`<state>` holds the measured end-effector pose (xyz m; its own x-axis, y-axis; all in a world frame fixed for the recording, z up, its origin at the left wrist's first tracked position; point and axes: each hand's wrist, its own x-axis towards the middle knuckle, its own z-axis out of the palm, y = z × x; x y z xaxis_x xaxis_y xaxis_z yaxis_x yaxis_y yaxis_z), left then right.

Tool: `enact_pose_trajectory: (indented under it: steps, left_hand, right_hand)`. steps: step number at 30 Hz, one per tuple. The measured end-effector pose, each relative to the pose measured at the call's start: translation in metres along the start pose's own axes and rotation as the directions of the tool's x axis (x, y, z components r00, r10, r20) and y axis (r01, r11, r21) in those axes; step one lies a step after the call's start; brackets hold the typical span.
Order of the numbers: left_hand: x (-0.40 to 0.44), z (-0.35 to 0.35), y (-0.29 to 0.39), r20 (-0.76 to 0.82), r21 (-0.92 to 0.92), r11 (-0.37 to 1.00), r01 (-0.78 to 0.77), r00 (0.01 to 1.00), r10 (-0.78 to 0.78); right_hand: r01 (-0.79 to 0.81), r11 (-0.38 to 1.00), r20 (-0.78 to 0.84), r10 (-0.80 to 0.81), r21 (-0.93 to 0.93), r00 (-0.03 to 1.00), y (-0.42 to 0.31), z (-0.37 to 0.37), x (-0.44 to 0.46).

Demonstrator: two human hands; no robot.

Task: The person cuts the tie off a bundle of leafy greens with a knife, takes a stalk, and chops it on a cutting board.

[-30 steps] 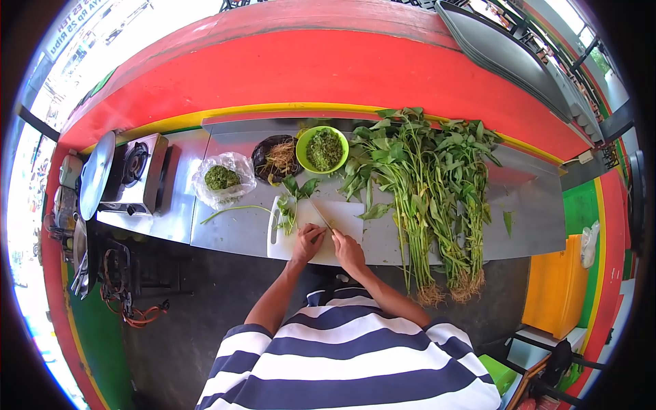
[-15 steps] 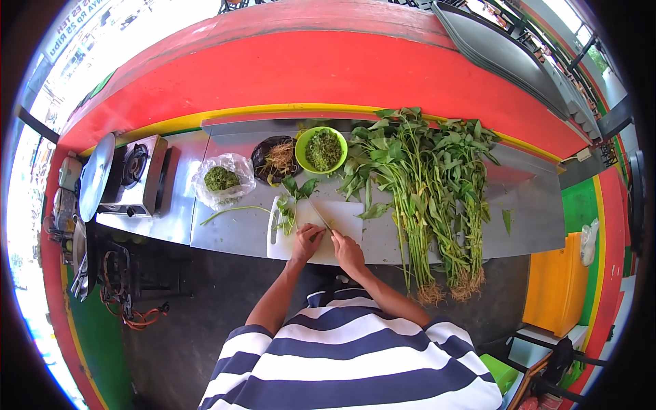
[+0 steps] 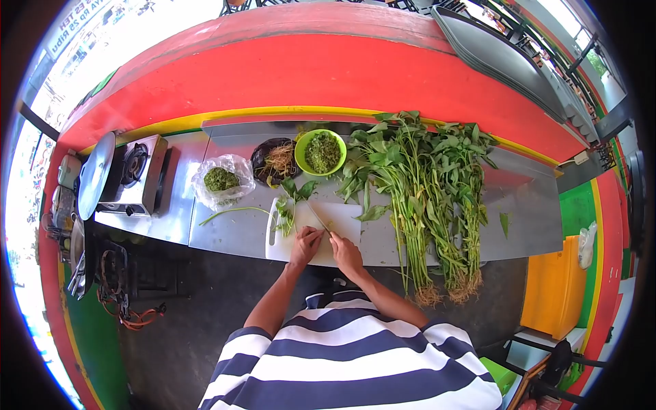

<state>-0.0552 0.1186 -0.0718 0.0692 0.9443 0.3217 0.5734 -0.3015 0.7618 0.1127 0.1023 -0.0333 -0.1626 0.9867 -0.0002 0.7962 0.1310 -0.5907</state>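
Note:
My right hand [image 3: 346,251] is closed round the handle of a knife [image 3: 319,217], whose blade points up and left over the white cutting board [image 3: 350,211]. Beside the knife, my left hand [image 3: 306,244] has its fingers drawn together low on the board; what they hold is too small to make out. Leafy green stems [image 3: 285,213] lie across the board's left side. Behind the board are a lime green bowl [image 3: 322,152] of chopped greens, a dark bag with roots [image 3: 279,160] and a clear plastic bag [image 3: 222,180] with more chopped greens.
Large bundles of leafy stems [image 3: 424,198] with roots lie on the steel counter [image 3: 523,205] at the right. A gas stove [image 3: 140,174] and a round metal lid [image 3: 97,175] are at the left. Behind the counter runs a red wall [image 3: 287,75]; an orange cabinet [image 3: 552,287] stands lower right.
My left hand's fingers have shifted slightly beside the knife. The whole view has moved a little; the vegetables, bowl and bags keep their places on the counter.

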Motion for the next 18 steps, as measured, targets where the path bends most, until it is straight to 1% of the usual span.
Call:
enact_pose_trajectory:
  steps: [2, 4, 8, 10, 13, 18]
  left_hand:
    - [0.0005, 0.0014, 0.0023, -0.014, 0.012, 1.0, -0.004, 1.0, 0.004]
    - [0.0005, 0.0017, 0.0021, -0.043, 0.001, 1.0, 0.001, 0.999, -0.001]
    - [0.0016, 0.0026, 0.0032, -0.047, -0.032, 0.999, 0.005, 0.999, -0.006]
    - [0.002, 0.0012, 0.0065, -0.065, -0.032, 0.999, 0.012, 0.998, -0.014]
    - [0.0019, 0.0008, 0.01, -0.06, -0.048, 0.997, 0.058, 0.996, -0.061]
    - [0.0016, -0.001, 0.0081, -0.027, -0.02, 0.999, 0.04, 0.999, -0.041]
  right_hand:
    - [-0.013, 1.0, 0.012, 0.013, -0.013, 1.0, 0.0001, -0.0024, -0.0017]
    - [-0.005, 1.0, -0.011, 0.005, -0.007, 1.0, -0.0018, -0.0002, -0.0017]
    - [0.008, 1.0, -0.038, -0.008, -0.013, 0.999, -0.0015, 0.0005, 0.0029]
    - [0.001, 1.0, -0.016, -0.001, 0.0, 1.0, -0.0018, 0.0001, 0.0059]
    - [-0.009, 1.0, 0.016, 0.008, 0.013, 1.0, -0.0016, -0.0051, 0.004]
    - [-0.007, 1.0, -0.006, 0.007, -0.03, 1.0, -0.0033, -0.0001, -0.0023]
